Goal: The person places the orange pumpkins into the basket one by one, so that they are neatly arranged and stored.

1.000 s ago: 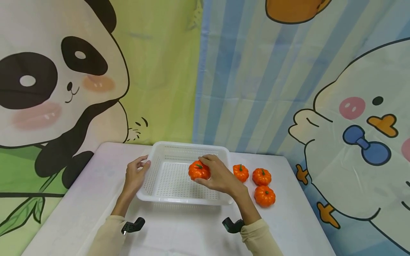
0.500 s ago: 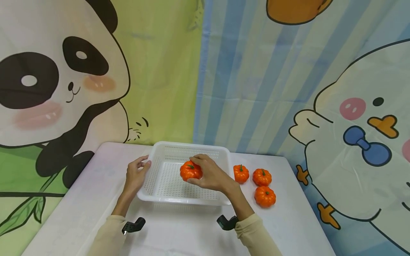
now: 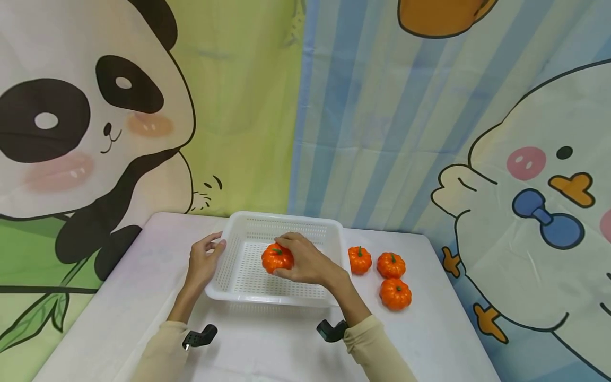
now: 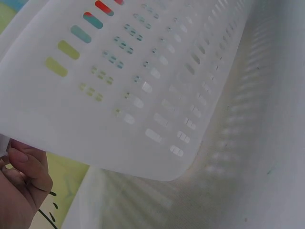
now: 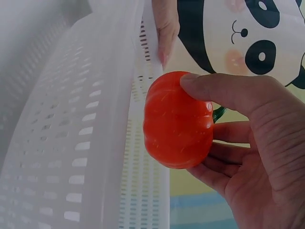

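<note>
A white perforated basket [image 3: 248, 223] stands on the white table. My right hand [image 3: 305, 261] holds a small orange pumpkin [image 3: 276, 258] inside the basket, just above its floor; in the right wrist view thumb and fingers [image 5: 228, 90] curl round the pumpkin [image 5: 177, 121]. My left hand [image 3: 204, 258] grips the basket's left rim, its fingertips [image 4: 21, 164] at the basket wall [image 4: 143, 90]. Three more orange pumpkins lie on the table right of the basket: one [image 3: 359, 259] beside its wall, one [image 3: 391, 265] further right, one [image 3: 395, 293] nearer me.
Cartoon cloths hang behind the table: a panda at left, a striped one with a white duck at right. Bare tabletop [image 3: 267, 345] lies in front of the basket and to its left. Black wrist camera mounts [image 3: 199, 336] sit at both cuffs.
My right hand has carried the pumpkin leftward and lower into the basket. The left hand stays on the rim, and the three pumpkins on the table have not moved.
</note>
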`<state>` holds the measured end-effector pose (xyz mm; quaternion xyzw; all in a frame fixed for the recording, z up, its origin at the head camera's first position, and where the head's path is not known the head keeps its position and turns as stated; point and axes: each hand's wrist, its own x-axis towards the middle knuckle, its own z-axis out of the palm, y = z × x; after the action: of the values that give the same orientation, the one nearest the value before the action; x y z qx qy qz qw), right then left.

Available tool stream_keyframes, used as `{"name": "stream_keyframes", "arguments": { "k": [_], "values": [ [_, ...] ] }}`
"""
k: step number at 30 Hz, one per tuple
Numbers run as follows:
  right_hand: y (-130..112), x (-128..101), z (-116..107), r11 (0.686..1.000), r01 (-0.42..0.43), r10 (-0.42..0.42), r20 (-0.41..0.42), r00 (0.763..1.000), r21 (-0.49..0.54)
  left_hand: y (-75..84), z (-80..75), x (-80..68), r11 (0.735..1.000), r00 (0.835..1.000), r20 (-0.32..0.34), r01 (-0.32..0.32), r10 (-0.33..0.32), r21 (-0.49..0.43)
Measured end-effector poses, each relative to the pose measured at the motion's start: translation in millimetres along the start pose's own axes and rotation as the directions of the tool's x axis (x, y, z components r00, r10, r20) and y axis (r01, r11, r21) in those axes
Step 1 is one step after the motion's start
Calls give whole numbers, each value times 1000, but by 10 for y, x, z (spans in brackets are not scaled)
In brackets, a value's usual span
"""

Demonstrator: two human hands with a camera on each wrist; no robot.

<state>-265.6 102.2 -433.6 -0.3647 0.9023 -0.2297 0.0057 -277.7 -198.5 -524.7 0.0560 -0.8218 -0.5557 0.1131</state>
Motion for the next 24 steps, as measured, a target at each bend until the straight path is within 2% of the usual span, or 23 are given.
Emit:
{"name": "stream_keyframes", "arguments": {
  "k": [8,24],
  "values": [
    [-72,115,50,1000,14,-14,57,998,-7,-13,-20,-11,1000,1000,-4,-6,6,-5],
    [-154,398,93,986,148,-137,131,982,-81,-6,5,4,1000,1000,-8,-12,11,-28]
  ]
}}
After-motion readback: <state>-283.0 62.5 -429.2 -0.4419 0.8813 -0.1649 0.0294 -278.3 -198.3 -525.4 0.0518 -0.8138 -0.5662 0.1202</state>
